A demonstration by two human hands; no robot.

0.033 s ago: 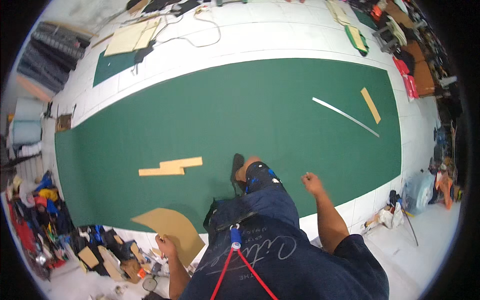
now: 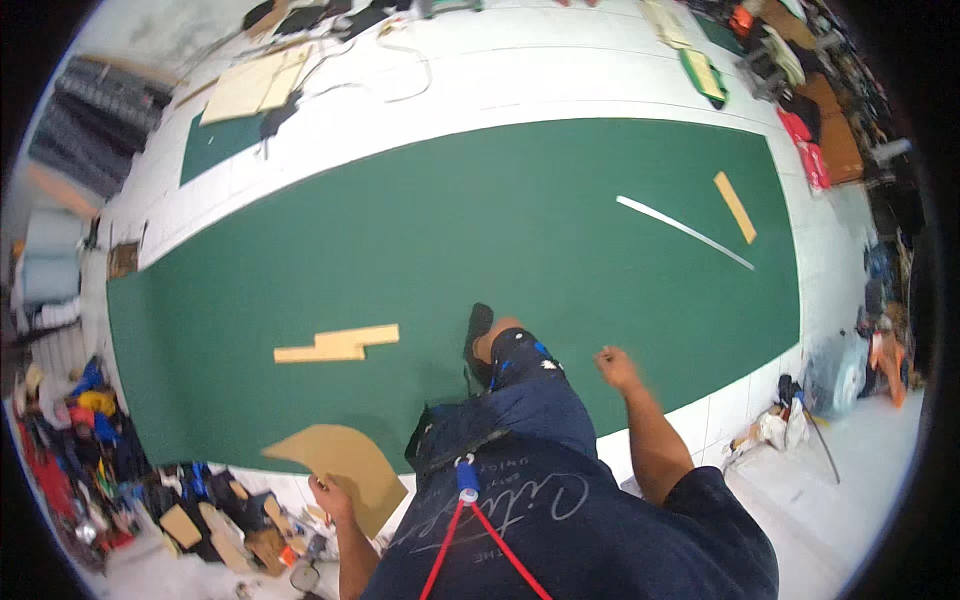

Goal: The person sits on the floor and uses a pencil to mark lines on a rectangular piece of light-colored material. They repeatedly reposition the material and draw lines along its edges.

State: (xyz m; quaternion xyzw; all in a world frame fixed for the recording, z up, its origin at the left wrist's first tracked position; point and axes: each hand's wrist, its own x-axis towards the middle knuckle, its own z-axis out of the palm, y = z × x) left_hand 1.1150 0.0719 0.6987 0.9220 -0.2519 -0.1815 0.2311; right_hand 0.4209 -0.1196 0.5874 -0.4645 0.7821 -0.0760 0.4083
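Observation:
A large sheet of green fabric [image 2: 430, 220] lies spread over the white floor, and I stand on it. At its near edge my left hand [image 2: 331, 497] is closed on a curved brown cardboard pattern piece [image 2: 340, 452], gripped by its left side. My right hand [image 2: 617, 368] hangs over the fabric to the right of my leg, fingers curled together; a small thing may be pinched there, too blurred to name. Two narrow tan cardboard strips [image 2: 340, 344] lie overlapping on the fabric at the left. A long metal ruler [image 2: 685, 232] and another tan strip [image 2: 735, 208] rest at the far right.
Heaped cloth and scraps [image 2: 215, 510] lie at the lower left. Dark fabric rolls [image 2: 95, 125] stand at the far left. Cream sheets [image 2: 255, 85] and a cable [image 2: 410, 95] lie beyond the green fabric. A clear plastic bag [image 2: 835, 380] sits at the right.
The view has shifted slightly. My right hand appears a little farther left and is blurred; my left hand keeps its hold on the cardboard pattern piece.

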